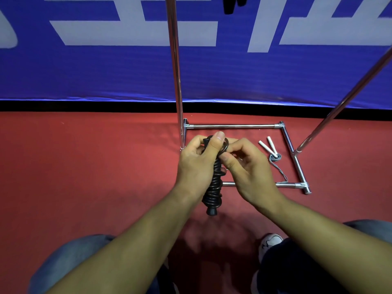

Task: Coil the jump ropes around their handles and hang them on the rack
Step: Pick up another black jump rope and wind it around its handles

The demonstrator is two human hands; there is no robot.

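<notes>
A black jump rope (pixel 213 187) is wound in tight coils around its handles, held upright in front of me. My left hand (pixel 196 164) grips the coiled bundle near its top, thumb lying along it. My right hand (pixel 246 166) pinches a loop of the black rope at the top of the bundle. A second jump rope with white handles (pixel 267 146) and a grey cord (pixel 275 158) lies on the red floor inside the base of the chrome rack (pixel 233 126).
The rack's upright pole (pixel 175 71) rises just left of my hands and a slanted pole (pixel 347 98) stands to the right. A blue banner (pixel 106 71) closes off the back. My knees and a white shoe (pixel 269 244) are at the bottom.
</notes>
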